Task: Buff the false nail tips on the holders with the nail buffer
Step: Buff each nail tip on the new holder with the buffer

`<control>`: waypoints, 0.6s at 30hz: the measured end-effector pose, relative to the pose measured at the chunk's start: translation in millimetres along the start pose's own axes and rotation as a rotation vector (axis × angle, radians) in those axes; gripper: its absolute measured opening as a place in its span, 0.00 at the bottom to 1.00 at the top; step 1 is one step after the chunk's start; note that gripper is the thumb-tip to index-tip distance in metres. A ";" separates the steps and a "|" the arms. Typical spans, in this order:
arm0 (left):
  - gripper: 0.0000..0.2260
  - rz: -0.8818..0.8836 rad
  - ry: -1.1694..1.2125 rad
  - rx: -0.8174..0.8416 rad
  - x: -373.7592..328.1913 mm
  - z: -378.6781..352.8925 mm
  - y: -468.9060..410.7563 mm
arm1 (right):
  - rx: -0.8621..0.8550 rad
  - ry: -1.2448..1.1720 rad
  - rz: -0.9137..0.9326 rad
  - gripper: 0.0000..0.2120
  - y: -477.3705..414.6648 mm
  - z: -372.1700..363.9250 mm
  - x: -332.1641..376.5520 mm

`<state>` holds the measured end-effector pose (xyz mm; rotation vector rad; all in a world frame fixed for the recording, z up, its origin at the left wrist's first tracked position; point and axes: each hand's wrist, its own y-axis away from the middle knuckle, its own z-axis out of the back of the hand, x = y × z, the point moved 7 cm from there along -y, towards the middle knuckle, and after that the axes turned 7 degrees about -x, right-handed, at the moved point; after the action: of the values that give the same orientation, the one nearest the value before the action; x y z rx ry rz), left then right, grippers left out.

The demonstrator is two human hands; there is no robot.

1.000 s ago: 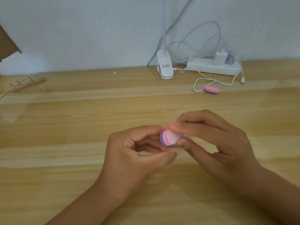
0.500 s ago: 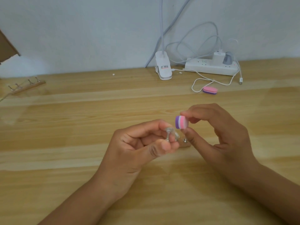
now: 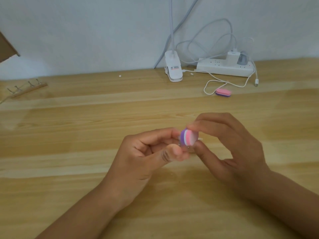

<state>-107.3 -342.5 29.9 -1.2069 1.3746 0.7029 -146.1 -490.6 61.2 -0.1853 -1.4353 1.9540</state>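
Note:
My right hand (image 3: 231, 149) pinches a small purple, white and pink nail buffer (image 3: 188, 137) between thumb and fingertips. The buffer sits against the fingertips of my left hand (image 3: 146, 157), which pinches a small clear nail tip holder (image 3: 185, 148); the holder is mostly hidden behind the buffer and my thumb, and blurred. Both hands hover over the middle of the wooden table (image 3: 69, 135). A wooden strip with several nail holders (image 3: 25, 89) lies at the far left.
A second pink and purple buffer (image 3: 223, 92) lies at the back right beside a white cable (image 3: 224, 81). A white lamp clip (image 3: 173, 69) and a power strip (image 3: 224, 67) stand against the wall.
My right hand lifted the buffer off the holder half a second ago, then brought it back down and left against the holder in my left hand.

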 end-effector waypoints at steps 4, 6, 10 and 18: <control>0.16 0.033 0.041 -0.035 2.8 6.4 -3.8 | -0.029 0.007 -0.088 0.11 -1.9 3.3 -10.9; 0.22 0.057 0.034 -0.013 4.7 4.6 -3.2 | -0.033 -0.018 -0.031 0.12 -0.1 1.4 0.5; 0.19 0.075 0.070 0.024 3.9 3.3 -1.2 | -0.001 0.005 -0.054 0.11 -0.6 0.2 -6.4; 0.21 0.089 0.068 0.065 1.6 -1.0 -1.5 | 0.011 0.007 0.007 0.11 1.1 -0.3 -0.5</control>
<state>-106.0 -344.2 28.8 -1.1328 1.5044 0.6797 -146.1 -490.8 60.0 -0.1913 -1.4206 1.9648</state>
